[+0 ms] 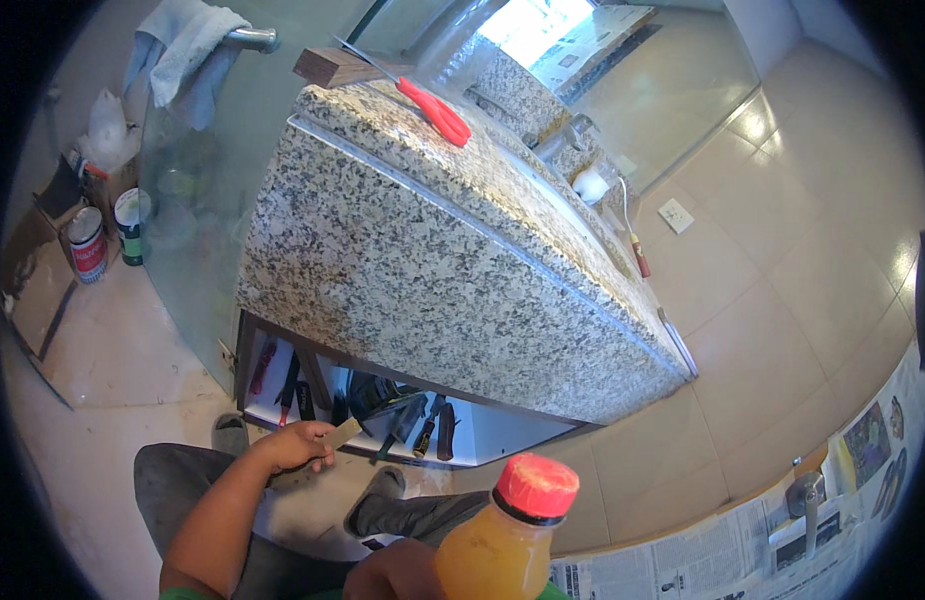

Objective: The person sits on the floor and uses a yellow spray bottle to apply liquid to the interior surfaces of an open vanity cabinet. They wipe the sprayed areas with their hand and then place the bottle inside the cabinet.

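My left hand (295, 446) is closed on a small flat tan piece (342, 433), which sticks out past the fingertips in front of the open cabinet. Its material is too small to tell. Close to me at the lower edge, my right hand (395, 573) grips a clear plastic bottle (498, 553) of yellow-orange liquid. The bottle stands nearly upright, with its red cap (538, 485) on. Most of the right hand's fingers are hidden behind the bottle and by the frame edge.
Hand tools (428, 428) lie in the open cabinet under a speckled granite counter (383, 270). Red-handled scissors (435, 112) and a wood block (335, 68) rest on top. Tins (87, 245) stand at left. Newspaper (703, 560) with a metal faucet (808, 500) lies at lower right.
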